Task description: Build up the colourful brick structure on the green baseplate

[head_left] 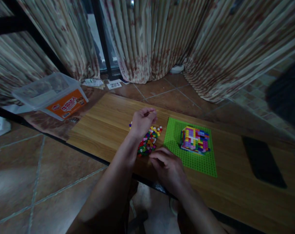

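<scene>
A loose pile of small toy bricks [147,143] in many colours lies on the wooden tabletop. Over its far side my left hand [141,123] bends with thumb and fingertips pinched together; whatever they may hold is too small to name. My right hand [168,165] is at the pile's near right edge, its fingers curled and pressed together, with any brick between them hidden. To the right of both hands, a green studded baseplate [173,138] carries a blocky multicoloured brick structure [194,139]. Neither hand touches that structure.
The long wooden table [108,113] has a dark flat rectangular object [263,161] towards its right end. On the floor to the left stands a clear plastic bin [57,92] with an orange label. Papers [114,85] lie by the window, and patterned curtains [147,42] hang behind.
</scene>
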`<state>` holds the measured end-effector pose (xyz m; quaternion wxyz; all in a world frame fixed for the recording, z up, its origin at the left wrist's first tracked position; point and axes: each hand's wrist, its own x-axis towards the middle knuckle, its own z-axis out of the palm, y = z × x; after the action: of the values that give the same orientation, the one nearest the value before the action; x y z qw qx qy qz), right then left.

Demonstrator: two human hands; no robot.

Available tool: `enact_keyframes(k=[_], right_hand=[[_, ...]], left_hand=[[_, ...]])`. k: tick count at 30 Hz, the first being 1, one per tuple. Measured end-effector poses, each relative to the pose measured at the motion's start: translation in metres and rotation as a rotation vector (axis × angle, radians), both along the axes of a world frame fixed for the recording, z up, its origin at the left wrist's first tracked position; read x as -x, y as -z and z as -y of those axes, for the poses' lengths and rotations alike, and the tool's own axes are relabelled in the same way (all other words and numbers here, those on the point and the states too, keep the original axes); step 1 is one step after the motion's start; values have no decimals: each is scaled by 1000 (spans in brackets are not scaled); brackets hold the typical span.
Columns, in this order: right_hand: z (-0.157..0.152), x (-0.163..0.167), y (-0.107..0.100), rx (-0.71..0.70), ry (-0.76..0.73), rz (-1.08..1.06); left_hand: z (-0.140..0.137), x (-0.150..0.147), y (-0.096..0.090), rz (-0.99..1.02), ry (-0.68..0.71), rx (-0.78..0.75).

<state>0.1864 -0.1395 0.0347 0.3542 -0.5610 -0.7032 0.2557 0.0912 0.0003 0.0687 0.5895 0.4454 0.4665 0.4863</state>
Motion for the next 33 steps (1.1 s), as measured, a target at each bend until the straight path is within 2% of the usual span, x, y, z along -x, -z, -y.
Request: enact_keyframes(k=[8,20,26,33], right_hand=[[-8,15,17,-89,29,155],[-14,24,27,-87,47,293],[-9,16,13,-98,94,147],[0,-22,-14,-122,256,13]], left_hand=[[1,0,-1,2,22,2],[3,-4,2,-4,40,-2],[4,-5,1,-25,41,-5],[6,-11,6,-71,97,-26]])
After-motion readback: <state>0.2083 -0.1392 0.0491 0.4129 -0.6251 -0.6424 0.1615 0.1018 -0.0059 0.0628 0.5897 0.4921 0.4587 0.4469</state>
